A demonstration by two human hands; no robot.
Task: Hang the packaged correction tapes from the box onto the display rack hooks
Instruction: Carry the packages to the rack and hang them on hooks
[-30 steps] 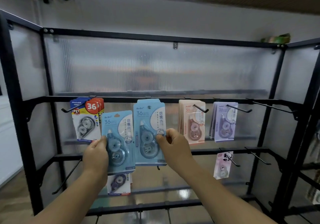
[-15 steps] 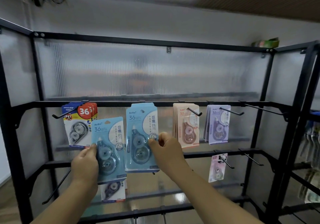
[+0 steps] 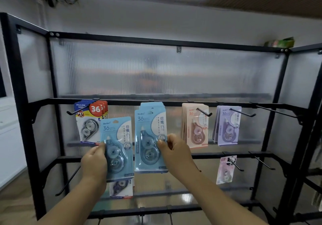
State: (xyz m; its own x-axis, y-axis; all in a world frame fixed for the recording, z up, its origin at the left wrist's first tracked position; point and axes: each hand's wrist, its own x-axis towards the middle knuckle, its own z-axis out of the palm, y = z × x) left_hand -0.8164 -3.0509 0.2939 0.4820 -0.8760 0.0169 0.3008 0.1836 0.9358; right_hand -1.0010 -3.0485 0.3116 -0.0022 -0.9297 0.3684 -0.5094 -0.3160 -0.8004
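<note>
My left hand (image 3: 95, 162) grips a light blue packaged correction tape (image 3: 118, 144) by its left edge, held upright in front of the black display rack (image 3: 174, 103). My right hand (image 3: 176, 152) pinches the right edge of a second light blue pack (image 3: 149, 137) at the front of a small stack on the top rail's middle hook. The hook itself is hidden behind the packs. The box is out of view.
Red-and-blue packs (image 3: 90, 120) hang at the left, peach packs (image 3: 196, 127) and purple packs (image 3: 227, 125) to the right. A pink pack (image 3: 226, 169) and a dark pack (image 3: 121, 189) hang lower. Bare hooks (image 3: 277, 112) jut out at the right.
The view has shifted, so the rack sits slightly right and lower in frame. Both hands keep their holds on the two blue packs, which stay in much the same place.
</note>
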